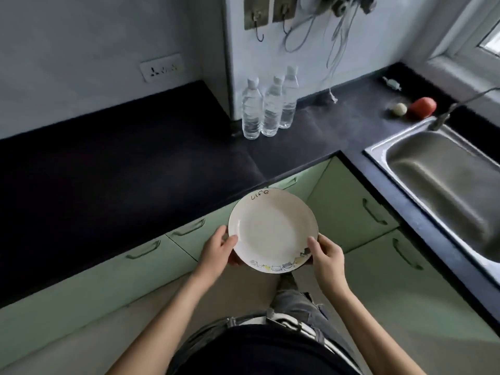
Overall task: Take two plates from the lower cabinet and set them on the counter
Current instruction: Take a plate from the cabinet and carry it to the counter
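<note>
A white plate (pixel 272 230) with the word "life" on its far rim and a small drawing on its near rim is held level in front of me, in the air just off the edge of the dark counter (pixel 121 169). My left hand (pixel 217 250) grips its left rim and my right hand (pixel 326 255) grips its right rim, thumbs on top. A dark edge shows under the plate's near right side, so a second plate may lie beneath it; I cannot tell. The green lower cabinets (pixel 349 209) below the counter have their doors closed.
Three water bottles (pixel 267 106) stand at the back of the counter by a wall corner. A steel sink (pixel 443 182) with a tap sits at the right. A red fruit (pixel 422 106) and a small pale one (pixel 400 109) lie behind it.
</note>
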Motion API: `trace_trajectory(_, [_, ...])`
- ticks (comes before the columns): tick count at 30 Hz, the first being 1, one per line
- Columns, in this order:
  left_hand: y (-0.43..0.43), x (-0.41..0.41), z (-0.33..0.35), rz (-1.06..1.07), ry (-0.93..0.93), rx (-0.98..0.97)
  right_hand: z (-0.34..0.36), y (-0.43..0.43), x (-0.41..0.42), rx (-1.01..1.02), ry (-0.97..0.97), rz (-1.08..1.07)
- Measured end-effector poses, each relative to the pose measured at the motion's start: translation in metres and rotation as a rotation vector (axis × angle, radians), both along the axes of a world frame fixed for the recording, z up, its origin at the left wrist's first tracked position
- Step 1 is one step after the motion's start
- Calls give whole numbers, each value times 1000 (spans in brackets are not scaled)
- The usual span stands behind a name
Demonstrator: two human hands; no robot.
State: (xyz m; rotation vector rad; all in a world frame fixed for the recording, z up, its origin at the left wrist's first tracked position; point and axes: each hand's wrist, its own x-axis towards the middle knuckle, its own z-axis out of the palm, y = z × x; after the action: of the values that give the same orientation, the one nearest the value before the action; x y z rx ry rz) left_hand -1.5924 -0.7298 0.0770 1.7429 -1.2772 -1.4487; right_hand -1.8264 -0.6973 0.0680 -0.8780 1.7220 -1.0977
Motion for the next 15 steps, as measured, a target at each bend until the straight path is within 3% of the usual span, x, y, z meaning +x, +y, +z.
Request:
trace_trajectory(7, [-44, -10, 10, 424, 17, 16, 2, -138, -5, 59, -22, 423])
trace_trajectory(15, [-111, 34, 21, 648, -38, -19, -4, -256, 62, 80, -42, 647])
